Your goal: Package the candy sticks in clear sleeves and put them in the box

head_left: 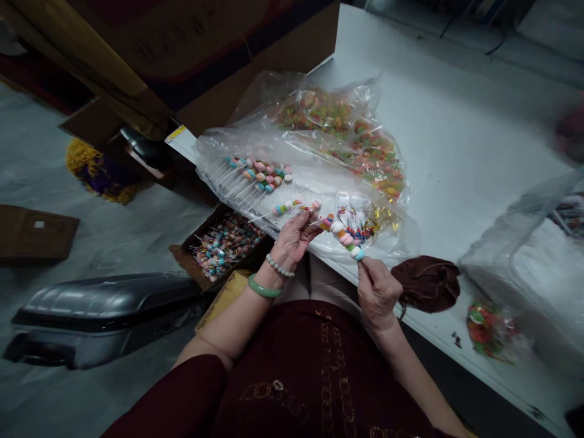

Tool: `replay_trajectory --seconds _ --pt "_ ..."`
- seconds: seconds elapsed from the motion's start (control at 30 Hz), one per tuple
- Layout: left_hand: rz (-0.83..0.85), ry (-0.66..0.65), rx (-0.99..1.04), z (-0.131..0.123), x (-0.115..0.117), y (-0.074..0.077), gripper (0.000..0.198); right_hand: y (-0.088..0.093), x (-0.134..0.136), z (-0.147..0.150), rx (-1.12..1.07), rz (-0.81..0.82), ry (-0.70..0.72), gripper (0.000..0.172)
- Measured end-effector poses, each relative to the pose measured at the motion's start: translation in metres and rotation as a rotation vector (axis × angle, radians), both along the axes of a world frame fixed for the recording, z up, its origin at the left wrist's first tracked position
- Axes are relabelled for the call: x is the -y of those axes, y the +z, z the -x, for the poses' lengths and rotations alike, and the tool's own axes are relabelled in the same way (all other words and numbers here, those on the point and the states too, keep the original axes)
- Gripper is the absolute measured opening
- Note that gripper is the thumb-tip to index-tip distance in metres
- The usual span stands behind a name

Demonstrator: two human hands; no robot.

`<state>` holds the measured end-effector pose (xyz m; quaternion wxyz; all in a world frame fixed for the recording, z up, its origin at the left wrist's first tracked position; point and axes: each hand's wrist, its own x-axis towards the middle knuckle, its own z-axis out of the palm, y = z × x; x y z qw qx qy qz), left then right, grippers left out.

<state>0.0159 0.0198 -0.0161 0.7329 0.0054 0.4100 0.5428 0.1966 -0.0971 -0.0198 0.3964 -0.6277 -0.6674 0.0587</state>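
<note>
A skewer of candies (pixel 345 238), with white, pink, orange, green and blue pieces, runs slantwise between my hands. My right hand (pixel 378 289) is closed, thumb and fingers pinching its lower blue end. At the upper end, the fingers of my left hand (pixel 294 240) are closed round it, with a bead bracelet and a green bangle on the wrist. Just beyond my left fingers lies another candy skewer (pixel 285 208) on the clear plastic. Further left, several finished-looking candy skewers (pixel 264 173) rest in a row, white sticks pointing left. Small printed packets with gold ties (pixel 353 220) lie beyond my right hand.
Clear bags of green and orange ring candies (pixel 337 115) cover the white table (pixel 438 109). A brown pouch (pixel 426 283) and a small candy bag (pixel 486 328) lie right. Below left stand an open box of wrapped candy sticks (pixel 223 243) and a grey suitcase (pixel 100 310).
</note>
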Motion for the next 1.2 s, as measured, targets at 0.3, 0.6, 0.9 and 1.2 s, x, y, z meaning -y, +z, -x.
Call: replay_trajectory --seconds 0.3,0.6,0.9,1.2 --pt "-0.075 0.023 -0.143 -0.001 0.001 0.0 0.015 -0.003 -0.001 0.0 -0.218 0.103 -0.057 0.013" --pt "0.0 0.009 -0.003 -0.006 0.005 -0.006 0.012 -0.01 0.004 0.001 0.105 0.001 -0.014 0.018" --pt "-0.037 0.035 -0.125 -0.006 0.004 0.0 0.01 -0.01 0.003 0.001 -0.147 0.09 -0.007 0.014" --pt "-0.119 -0.165 -0.047 0.007 0.004 -0.006 0.009 -0.007 -0.006 -0.002 -0.62 0.418 -0.089 0.014"
